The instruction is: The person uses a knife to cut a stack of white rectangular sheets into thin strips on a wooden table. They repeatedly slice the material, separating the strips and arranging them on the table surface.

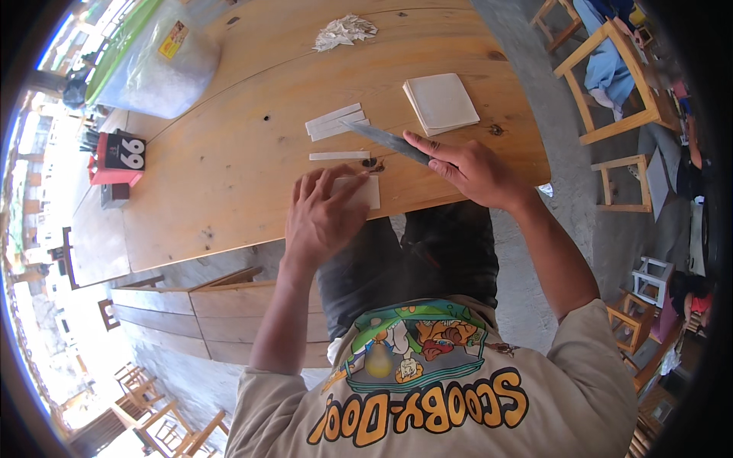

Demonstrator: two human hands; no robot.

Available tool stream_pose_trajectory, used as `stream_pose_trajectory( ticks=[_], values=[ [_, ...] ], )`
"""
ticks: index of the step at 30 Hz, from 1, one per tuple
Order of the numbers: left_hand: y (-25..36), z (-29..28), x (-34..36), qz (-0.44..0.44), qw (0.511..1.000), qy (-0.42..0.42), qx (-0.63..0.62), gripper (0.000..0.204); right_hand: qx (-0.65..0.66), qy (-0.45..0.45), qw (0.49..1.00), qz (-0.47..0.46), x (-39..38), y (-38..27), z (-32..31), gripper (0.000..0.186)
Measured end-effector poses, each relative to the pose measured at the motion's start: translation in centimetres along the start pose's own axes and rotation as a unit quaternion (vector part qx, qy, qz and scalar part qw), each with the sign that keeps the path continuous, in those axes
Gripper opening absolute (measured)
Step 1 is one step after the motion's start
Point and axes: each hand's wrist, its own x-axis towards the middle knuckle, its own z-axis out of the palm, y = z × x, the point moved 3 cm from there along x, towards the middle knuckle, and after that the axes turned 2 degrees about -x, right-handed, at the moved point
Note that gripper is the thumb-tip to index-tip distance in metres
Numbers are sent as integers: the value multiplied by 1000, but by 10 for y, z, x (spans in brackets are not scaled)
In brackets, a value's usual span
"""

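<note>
My right hand (458, 164) grips a dark grey knife (382, 137), its blade angled leftward over the wood. My left hand (324, 206) has bent fingers holding down a white paper piece (365, 197) at the table's near edge; its thumb is mostly hidden. Just beyond lies a single narrow white strip (339, 156), and above that a few more strips (328, 114) side by side. A squarish stack of white sheets (439, 99) sits to the upper right, and a pile of small white scraps (343, 32) is at the far side.
The wooden table (229, 137) carries a large translucent bag (153, 72) and a red and black holder (116, 156) on the left. A wooden bench (191, 320) is below left. Wooden chair frames (607, 95) and other people (691, 298) are along the right side.
</note>
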Motion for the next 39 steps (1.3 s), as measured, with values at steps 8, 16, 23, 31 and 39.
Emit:
stream_pose_trajectory(
  ticks=[8, 16, 23, 31, 39],
  values=[
    [1, 0, 12, -32, 999, 23, -20, 58, 224, 109, 968, 28, 11, 20, 8, 66],
    [-1, 12, 36, -9, 998, 47, -45, 57, 377, 162, 908, 83, 5, 30, 4, 70],
    [3, 6, -2, 30, 996, 71, -40, 45, 387, 166, 903, 86, 5, 28, 2, 74],
    [21, 15, -43, 17, 993, 113, -5, 37, -31, 89, 995, -34, -3, -33, 19, 81],
    [15, 24, -35, 15, 988, 152, -18, 31, -335, 36, 928, -159, -11, -72, 33, 86]
  ],
)
